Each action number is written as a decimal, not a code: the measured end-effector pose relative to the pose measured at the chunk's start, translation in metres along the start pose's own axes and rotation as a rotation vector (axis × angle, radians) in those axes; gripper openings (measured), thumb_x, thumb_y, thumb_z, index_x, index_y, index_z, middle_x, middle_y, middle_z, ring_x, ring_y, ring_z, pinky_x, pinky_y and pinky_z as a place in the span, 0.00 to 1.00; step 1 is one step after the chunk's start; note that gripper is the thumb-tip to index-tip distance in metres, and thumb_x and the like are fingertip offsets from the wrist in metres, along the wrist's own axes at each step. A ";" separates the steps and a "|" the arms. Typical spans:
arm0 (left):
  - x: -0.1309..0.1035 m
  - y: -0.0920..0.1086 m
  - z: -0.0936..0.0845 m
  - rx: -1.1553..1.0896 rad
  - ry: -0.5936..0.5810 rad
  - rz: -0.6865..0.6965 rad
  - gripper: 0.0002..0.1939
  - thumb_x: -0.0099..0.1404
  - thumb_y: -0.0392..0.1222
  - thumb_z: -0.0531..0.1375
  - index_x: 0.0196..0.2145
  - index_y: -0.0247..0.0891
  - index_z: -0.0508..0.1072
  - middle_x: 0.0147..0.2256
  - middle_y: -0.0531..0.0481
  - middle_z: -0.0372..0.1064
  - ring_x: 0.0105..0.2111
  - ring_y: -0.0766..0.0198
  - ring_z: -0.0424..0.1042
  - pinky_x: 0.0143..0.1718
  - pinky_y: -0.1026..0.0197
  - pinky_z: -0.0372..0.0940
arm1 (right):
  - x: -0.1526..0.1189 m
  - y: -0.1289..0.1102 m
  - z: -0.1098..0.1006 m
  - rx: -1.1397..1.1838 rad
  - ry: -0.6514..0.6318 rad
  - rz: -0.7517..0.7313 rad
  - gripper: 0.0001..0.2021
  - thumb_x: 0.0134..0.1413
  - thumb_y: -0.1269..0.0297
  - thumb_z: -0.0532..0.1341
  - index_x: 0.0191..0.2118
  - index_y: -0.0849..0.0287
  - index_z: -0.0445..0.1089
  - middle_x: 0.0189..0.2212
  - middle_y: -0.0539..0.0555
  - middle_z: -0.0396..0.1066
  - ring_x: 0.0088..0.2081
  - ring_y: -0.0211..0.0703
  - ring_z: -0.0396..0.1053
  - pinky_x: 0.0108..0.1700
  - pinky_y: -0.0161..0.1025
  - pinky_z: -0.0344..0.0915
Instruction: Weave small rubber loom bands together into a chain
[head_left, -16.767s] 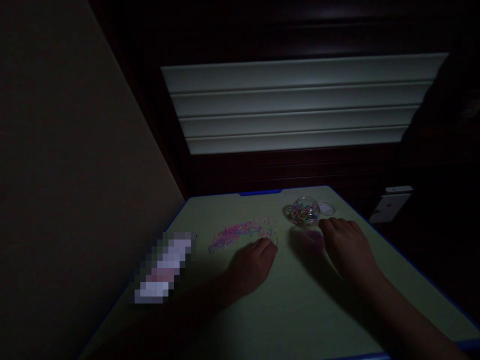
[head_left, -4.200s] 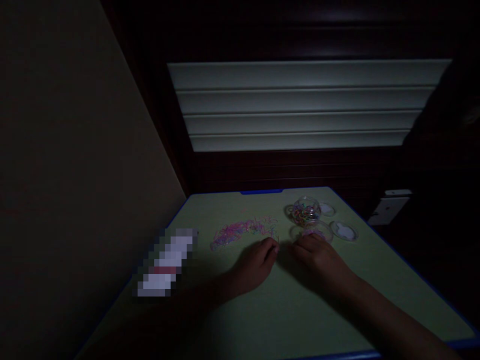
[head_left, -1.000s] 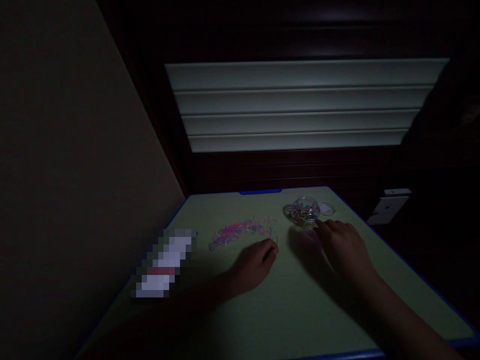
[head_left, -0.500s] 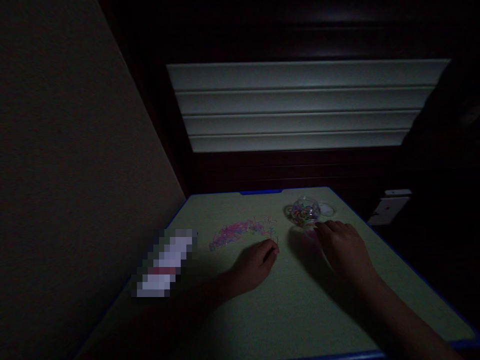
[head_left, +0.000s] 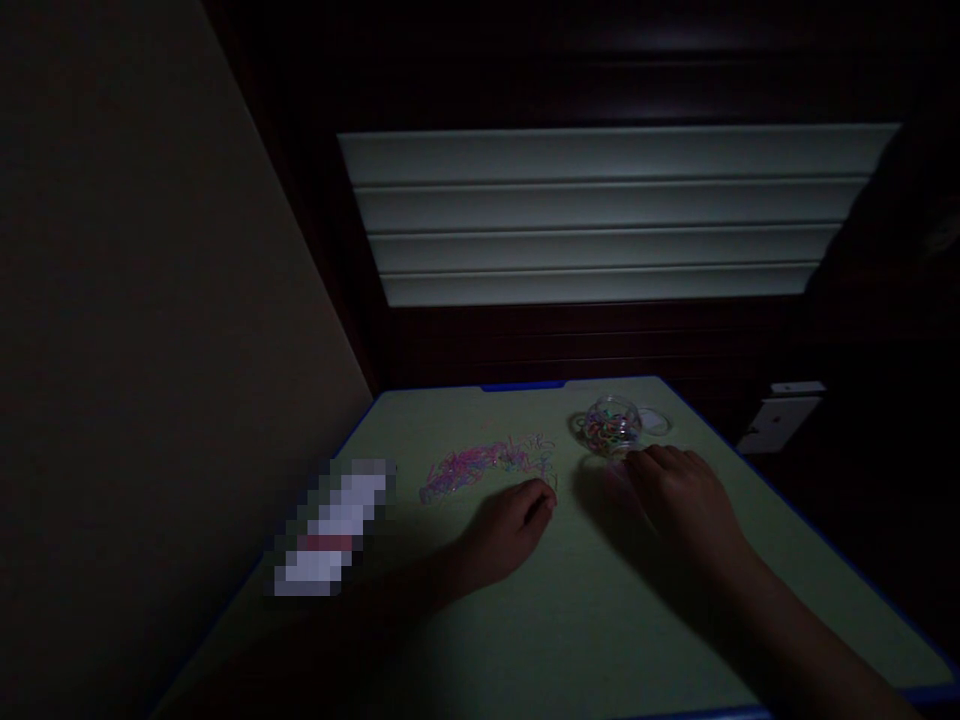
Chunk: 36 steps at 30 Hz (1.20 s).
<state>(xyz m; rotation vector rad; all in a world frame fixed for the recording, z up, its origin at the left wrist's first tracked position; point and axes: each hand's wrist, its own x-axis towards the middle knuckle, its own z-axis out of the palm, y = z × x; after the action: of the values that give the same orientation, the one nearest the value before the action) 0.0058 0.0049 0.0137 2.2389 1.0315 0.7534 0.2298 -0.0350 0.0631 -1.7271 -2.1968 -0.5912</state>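
Note:
Many thin pink, purple and bluish bands lie in a loose pile (head_left: 472,467) on the pale green table (head_left: 570,620). My left hand (head_left: 517,525) rests at the right lower end of the pile, its fingers curled together; what they pinch is too small to make out. A clear round jar (head_left: 613,425) with multicoloured bands in it stands farther back on the right. Just in front of the jar is my right hand (head_left: 675,490), fingers closed and pointing left, over a faint pinkish clear thing. Its fingertips are too dark to show what they hold.
A clear round lid (head_left: 655,421) lies right of the jar. A blurred white and red item (head_left: 334,530) is at the table's left edge. White boxes (head_left: 780,420) stand beyond the right edge. A wall borders the left side.
My right hand has shifted slightly to the left in front of the jar. My left hand stays in nearly the same place.

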 end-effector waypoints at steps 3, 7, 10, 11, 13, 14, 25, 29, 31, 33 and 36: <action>0.000 -0.002 0.000 -0.005 0.006 0.000 0.09 0.66 0.41 0.47 0.32 0.38 0.64 0.27 0.55 0.62 0.28 0.69 0.62 0.29 0.68 0.56 | 0.000 -0.001 0.004 0.046 -0.004 -0.034 0.06 0.55 0.70 0.55 0.36 0.62 0.68 0.32 0.57 0.70 0.33 0.46 0.65 0.36 0.39 0.53; 0.000 -0.002 0.000 0.012 0.009 0.002 0.10 0.66 0.42 0.47 0.32 0.38 0.65 0.26 0.55 0.62 0.27 0.69 0.62 0.29 0.68 0.56 | -0.002 -0.003 0.009 0.130 0.060 -0.157 0.05 0.55 0.71 0.56 0.36 0.61 0.68 0.33 0.56 0.68 0.36 0.45 0.64 0.37 0.38 0.55; 0.001 -0.002 -0.001 0.020 0.024 0.020 0.10 0.66 0.41 0.48 0.32 0.38 0.66 0.28 0.54 0.63 0.29 0.69 0.62 0.30 0.68 0.57 | -0.003 -0.006 0.010 0.163 0.083 -0.258 0.06 0.54 0.74 0.56 0.37 0.61 0.68 0.30 0.54 0.68 0.33 0.43 0.62 0.35 0.38 0.55; 0.002 -0.003 -0.001 0.022 0.034 0.028 0.10 0.66 0.41 0.48 0.32 0.38 0.66 0.29 0.54 0.63 0.29 0.69 0.62 0.30 0.68 0.57 | -0.003 -0.008 0.009 0.171 0.085 -0.291 0.06 0.53 0.75 0.56 0.37 0.61 0.68 0.29 0.54 0.67 0.32 0.43 0.62 0.34 0.38 0.55; 0.004 -0.006 -0.002 0.029 0.052 0.044 0.09 0.66 0.40 0.49 0.31 0.38 0.66 0.29 0.53 0.63 0.30 0.68 0.63 0.31 0.68 0.57 | -0.003 -0.011 0.008 0.186 0.073 -0.355 0.07 0.53 0.76 0.56 0.37 0.62 0.68 0.29 0.54 0.67 0.31 0.42 0.62 0.34 0.38 0.56; 0.005 -0.007 -0.002 0.033 0.061 0.050 0.09 0.65 0.40 0.49 0.31 0.38 0.66 0.30 0.53 0.63 0.31 0.68 0.63 0.32 0.67 0.57 | -0.003 -0.013 0.008 0.191 0.068 -0.382 0.07 0.52 0.76 0.56 0.36 0.62 0.68 0.29 0.54 0.67 0.31 0.42 0.62 0.35 0.38 0.56; 0.011 -0.020 -0.011 0.263 0.095 0.115 0.08 0.64 0.36 0.49 0.30 0.37 0.66 0.30 0.52 0.61 0.31 0.67 0.62 0.32 0.66 0.58 | -0.003 -0.017 0.012 0.189 -0.032 -0.436 0.05 0.50 0.76 0.58 0.33 0.61 0.67 0.28 0.53 0.67 0.32 0.41 0.63 0.35 0.37 0.56; 0.012 -0.025 -0.013 0.390 0.074 0.141 0.08 0.65 0.35 0.49 0.32 0.37 0.66 0.32 0.51 0.62 0.34 0.65 0.63 0.36 0.64 0.59 | -0.002 -0.017 0.012 0.184 -0.032 -0.438 0.05 0.50 0.77 0.58 0.31 0.61 0.66 0.28 0.53 0.67 0.31 0.40 0.63 0.35 0.37 0.55; 0.012 -0.026 -0.014 0.459 0.051 0.151 0.09 0.66 0.34 0.47 0.34 0.37 0.67 0.33 0.49 0.63 0.36 0.64 0.63 0.39 0.63 0.60 | -0.002 -0.017 0.011 0.188 -0.025 -0.443 0.05 0.51 0.77 0.57 0.33 0.61 0.67 0.28 0.53 0.67 0.31 0.40 0.63 0.36 0.37 0.55; 0.012 -0.027 -0.015 0.518 0.026 0.158 0.11 0.66 0.34 0.46 0.36 0.38 0.67 0.35 0.48 0.63 0.39 0.63 0.63 0.42 0.61 0.60 | -0.003 -0.017 0.010 0.191 -0.036 -0.442 0.05 0.52 0.76 0.57 0.33 0.61 0.67 0.28 0.53 0.67 0.32 0.40 0.63 0.36 0.37 0.55; 0.013 -0.028 -0.016 0.579 -0.011 0.150 0.12 0.67 0.34 0.46 0.38 0.38 0.68 0.37 0.47 0.63 0.41 0.62 0.63 0.45 0.59 0.60 | -0.002 -0.017 0.010 0.195 -0.050 -0.446 0.04 0.53 0.75 0.56 0.33 0.61 0.67 0.28 0.53 0.67 0.32 0.40 0.63 0.36 0.37 0.55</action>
<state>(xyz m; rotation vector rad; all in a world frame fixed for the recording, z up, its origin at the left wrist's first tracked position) -0.0114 0.0346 0.0085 2.8315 1.2003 0.5459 0.2139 -0.0357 0.0508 -1.1724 -2.5956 -0.4119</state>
